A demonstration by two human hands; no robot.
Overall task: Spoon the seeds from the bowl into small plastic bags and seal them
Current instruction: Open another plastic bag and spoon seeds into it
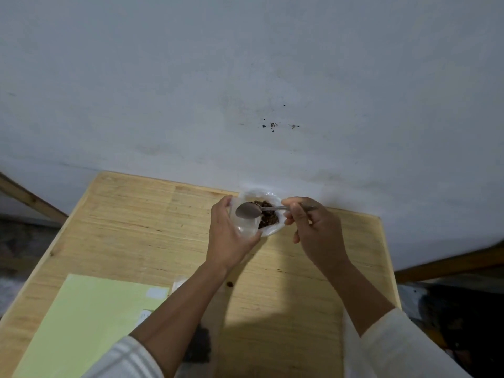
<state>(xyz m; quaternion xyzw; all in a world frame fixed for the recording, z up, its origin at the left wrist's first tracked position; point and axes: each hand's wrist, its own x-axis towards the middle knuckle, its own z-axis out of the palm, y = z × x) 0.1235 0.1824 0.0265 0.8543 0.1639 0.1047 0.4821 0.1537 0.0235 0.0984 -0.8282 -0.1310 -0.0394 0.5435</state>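
1. The left hand (pixel 227 236) grips a small clear plastic bag (pixel 246 227) near the middle of the frame, holding it just beside the white bowl (pixel 268 212) at the far edge of the worktop (pixel 141 227).
2. The right hand (pixel 313 230) pinches the handle of the spoon (pixel 249 210); the spoon's scoop looks empty and hovers over the bag's mouth and the bowl rim.
3. Brown seeds (pixel 268 215) lie heaped in the bowl.
4. To do this step well, keep the bag mouth spread wide and close to the bowl, so stray seeds fall back in.
5. Take modest scoops and tip slowly inside the opening.
6. Leave the top strip clean for sealing; a green sheet (pixel 90 320) lies lower left.
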